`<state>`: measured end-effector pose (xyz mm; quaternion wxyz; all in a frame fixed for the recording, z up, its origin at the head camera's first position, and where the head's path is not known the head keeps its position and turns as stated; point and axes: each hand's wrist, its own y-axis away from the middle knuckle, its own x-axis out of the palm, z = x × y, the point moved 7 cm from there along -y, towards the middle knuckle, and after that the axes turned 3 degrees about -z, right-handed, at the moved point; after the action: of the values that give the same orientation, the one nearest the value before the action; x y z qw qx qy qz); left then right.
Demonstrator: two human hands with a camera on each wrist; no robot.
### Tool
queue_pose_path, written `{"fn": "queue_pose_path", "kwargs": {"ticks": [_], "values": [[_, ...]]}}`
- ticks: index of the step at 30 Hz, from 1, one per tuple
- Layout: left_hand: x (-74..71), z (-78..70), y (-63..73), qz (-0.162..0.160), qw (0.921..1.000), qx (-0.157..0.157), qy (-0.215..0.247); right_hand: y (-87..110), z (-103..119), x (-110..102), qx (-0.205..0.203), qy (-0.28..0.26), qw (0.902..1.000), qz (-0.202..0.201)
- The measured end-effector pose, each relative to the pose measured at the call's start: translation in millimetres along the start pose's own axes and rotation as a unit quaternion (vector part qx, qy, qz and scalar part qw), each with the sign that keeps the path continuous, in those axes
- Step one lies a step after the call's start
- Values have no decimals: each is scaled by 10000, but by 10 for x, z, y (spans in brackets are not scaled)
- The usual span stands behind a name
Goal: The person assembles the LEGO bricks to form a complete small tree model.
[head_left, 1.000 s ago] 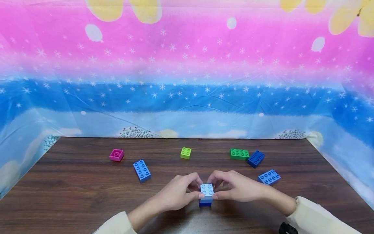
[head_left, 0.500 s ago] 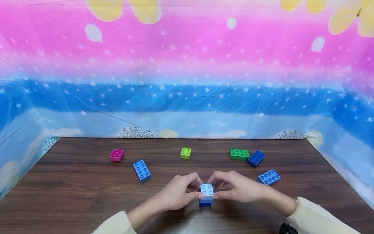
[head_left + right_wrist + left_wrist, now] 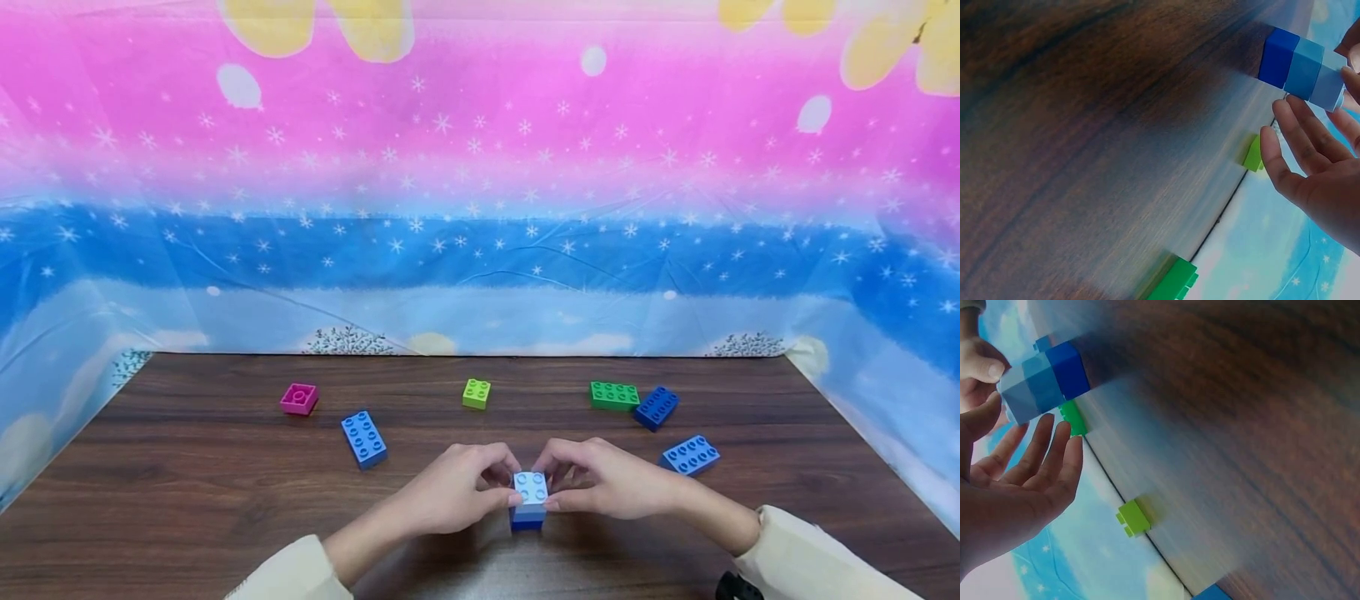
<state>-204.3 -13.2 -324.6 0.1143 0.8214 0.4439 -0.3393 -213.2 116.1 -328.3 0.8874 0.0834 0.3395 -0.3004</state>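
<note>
A stack of building bricks stands upright on the table in front of me. Its top is a light blue brick, over a medium blue brick and a dark blue brick at the bottom. From the left side my left hand holds the light blue brick between thumb and index finger. My right hand pinches the same brick from the right. In both wrist views the other fingers spread loosely beside the stack. The far side of the stack is hidden in the head view.
On the brown table lie a magenta brick, a blue brick, a lime brick, a green brick, a navy brick touching or nearly touching it, and another blue brick. A patterned cloth hangs behind.
The left forearm and sleeve have shifted very slightly to the left. Both hands stay at the light blue brick, and the stack and the loose bricks look unmoved.
</note>
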Motion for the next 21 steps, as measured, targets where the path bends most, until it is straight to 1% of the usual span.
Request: {"fn": "queue_pose_path", "kwargs": {"ticks": [5, 12, 15, 18, 21], "values": [[-78, 7, -12, -134, 9998, -13, -123, 5, -16, -2, 86, -13, 10000, -6], [-215, 100, -33, -378, 9991, -130, -124, 5, -31, -7, 220, -13, 9998, -8], [-281, 153, -49, -511, 9982, -278, -136, 2, -33, -8, 250, -31, 9997, 7], [-347, 234, -71, -695, 9960, -531, -173, 1, -33, -6, 249, -57, 9997, 21], [-407, 305, -94, -884, 9933, -721, -199, 2, -35, -4, 266, -70, 9996, 27]]}}
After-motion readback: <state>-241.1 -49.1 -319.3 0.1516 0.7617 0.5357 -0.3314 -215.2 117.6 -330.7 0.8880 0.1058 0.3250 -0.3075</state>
